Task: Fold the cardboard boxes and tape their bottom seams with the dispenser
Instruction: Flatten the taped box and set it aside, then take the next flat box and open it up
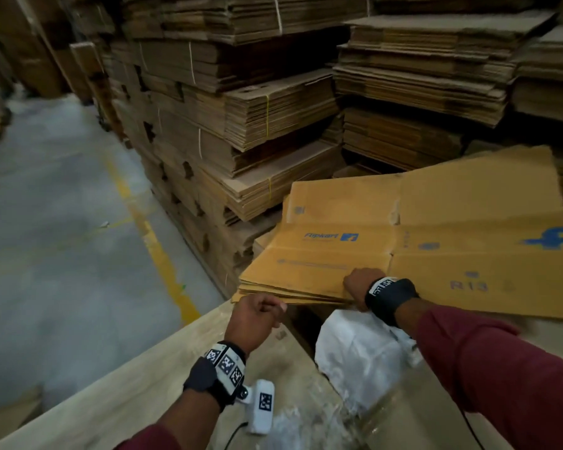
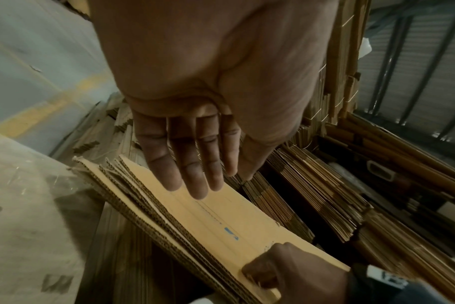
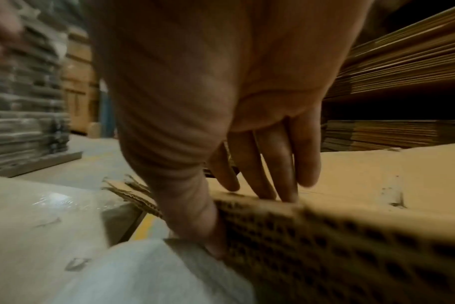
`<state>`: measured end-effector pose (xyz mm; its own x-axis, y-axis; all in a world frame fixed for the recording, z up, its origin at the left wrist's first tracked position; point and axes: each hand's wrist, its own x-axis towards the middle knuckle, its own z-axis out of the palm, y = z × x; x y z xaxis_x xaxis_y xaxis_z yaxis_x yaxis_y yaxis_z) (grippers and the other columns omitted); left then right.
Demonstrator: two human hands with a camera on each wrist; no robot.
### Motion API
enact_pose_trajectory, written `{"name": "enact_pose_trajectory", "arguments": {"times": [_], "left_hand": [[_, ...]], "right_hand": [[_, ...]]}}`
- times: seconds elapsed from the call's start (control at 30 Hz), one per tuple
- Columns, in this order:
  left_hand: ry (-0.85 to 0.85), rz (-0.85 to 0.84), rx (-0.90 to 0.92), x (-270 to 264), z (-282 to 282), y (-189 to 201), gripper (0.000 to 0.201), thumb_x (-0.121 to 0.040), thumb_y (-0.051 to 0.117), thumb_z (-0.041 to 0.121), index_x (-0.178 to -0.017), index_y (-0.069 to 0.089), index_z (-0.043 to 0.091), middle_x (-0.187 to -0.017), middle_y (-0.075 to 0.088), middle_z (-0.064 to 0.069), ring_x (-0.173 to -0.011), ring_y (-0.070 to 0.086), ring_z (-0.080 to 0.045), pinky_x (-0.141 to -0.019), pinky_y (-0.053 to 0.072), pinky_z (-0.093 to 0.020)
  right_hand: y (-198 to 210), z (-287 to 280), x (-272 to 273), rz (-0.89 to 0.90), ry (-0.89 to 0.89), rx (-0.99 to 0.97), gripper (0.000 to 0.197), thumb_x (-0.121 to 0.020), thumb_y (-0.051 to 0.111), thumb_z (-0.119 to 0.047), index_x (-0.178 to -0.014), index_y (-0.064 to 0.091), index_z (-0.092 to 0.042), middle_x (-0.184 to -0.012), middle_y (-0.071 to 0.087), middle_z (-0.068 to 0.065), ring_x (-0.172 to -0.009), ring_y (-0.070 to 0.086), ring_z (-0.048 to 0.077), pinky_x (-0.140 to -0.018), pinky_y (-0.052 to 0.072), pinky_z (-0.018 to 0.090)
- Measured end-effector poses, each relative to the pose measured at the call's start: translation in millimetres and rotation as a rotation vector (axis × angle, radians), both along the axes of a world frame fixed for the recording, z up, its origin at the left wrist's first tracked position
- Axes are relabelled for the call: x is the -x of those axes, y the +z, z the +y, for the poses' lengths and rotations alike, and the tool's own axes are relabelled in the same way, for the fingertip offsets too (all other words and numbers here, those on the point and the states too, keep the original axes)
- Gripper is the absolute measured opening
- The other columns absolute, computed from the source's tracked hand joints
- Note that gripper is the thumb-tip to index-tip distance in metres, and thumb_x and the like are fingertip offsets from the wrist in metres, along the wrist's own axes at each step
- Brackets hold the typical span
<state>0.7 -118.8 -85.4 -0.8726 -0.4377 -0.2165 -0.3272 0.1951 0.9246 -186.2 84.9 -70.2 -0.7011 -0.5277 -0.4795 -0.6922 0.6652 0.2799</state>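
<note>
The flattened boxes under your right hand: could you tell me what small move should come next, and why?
Probably lift the top flattened box off the stack. The right hand already grips the near edge, fingers on top and thumb against the corrugated edge, while the left hand hovers open beside it, holding nothing. No box is folded yet, and no dispenser is in view.

The flat cardboard boxes point(image 1: 419, 241) are cut off at right edge. The small print (under blue logo) is too blurred to read. Right hand point(image 1: 363, 284) fingertips hidden in head view.
</note>
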Motion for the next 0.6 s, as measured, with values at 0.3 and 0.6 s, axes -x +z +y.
{"name": "enact_pose_trajectory", "arguments": {"times": [0.3, 0.6], "left_hand": [[0.023, 0.064, -0.012, 17, -13, 12, 0.003, -0.093, 0.074, 0.013, -0.092, 0.075, 0.01, -0.075, 0.073, -0.001, -0.065, 0.069, -0.019, -0.058, 0.048, -0.025], [0.121, 0.14, -0.074, -35, -71, 51, 0.004, -0.093, 0.074, 0.009, -0.097, 0.071, 0.008, -0.078, 0.067, -0.004, -0.071, 0.068, -0.023, -0.056, 0.047, -0.027]], "right_hand": [[65, -16, 35, 0.062, 0.083, 0.087, 0.023, -0.098, 0.054, -0.027, -0.105, 0.067, -0.011, -0.103, 0.068, 0.012, -0.081, 0.059, 0.03, -0.076, 0.056, 0.041], [205, -74, -22, 0.362, 0.105, 0.423, 0.041, -0.097, 0.054, -0.023, -0.136, 0.055, -0.035, -0.103, 0.063, 0.0, -0.088, 0.061, 0.021, -0.07, 0.052, 0.034]]}}
